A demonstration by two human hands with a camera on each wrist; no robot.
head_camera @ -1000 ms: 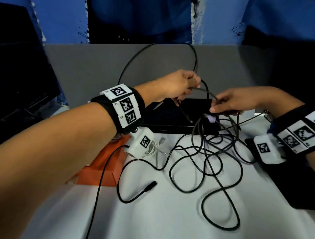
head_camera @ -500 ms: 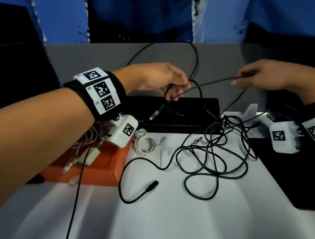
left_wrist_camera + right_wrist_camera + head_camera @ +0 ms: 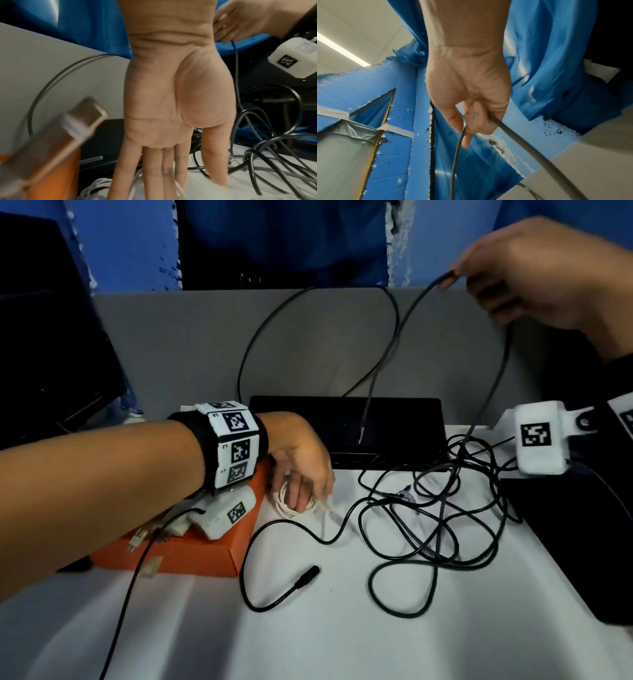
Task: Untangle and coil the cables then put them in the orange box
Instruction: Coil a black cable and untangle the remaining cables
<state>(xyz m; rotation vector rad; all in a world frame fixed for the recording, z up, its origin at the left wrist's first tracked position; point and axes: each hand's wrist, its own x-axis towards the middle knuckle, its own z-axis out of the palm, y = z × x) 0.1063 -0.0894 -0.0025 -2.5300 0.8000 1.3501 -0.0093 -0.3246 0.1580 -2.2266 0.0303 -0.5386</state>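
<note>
in the head view the right hand [image 3: 544,272] is raised high, its fingers pinched around a black cable [image 3: 387,350] whose free plug end dangles above the black device [image 3: 346,419] at the back of the table [image 3: 308,638], while the other run drops into the black tangle [image 3: 442,529] lying on the cloth. the likely trouble is that pulling upward tightens a knot in that heap or drags the whole heap along instead of freeing one strand; the swinging plug could also snag the tall loop [image 3: 308,313] standing against the grey partition. the left hand [image 3: 301,470] reaches down with straight fingers onto the white coiled cable [image 3: 291,505], just beside the orange box [image 3: 178,549]; whether it truly grips the coil i cannot tell here. the box already holds some connectors, and the left wrist camera mount hangs over its near corner, crowding the way in. in the left wrist view the palm is flat, the fingers extended and holding nothing, their tips at the white coil, with black strands close to the right that could get swept along. in the right wrist view the thumb and curled fingers clamp the black cable, both runs leading down out of the grip.
</note>
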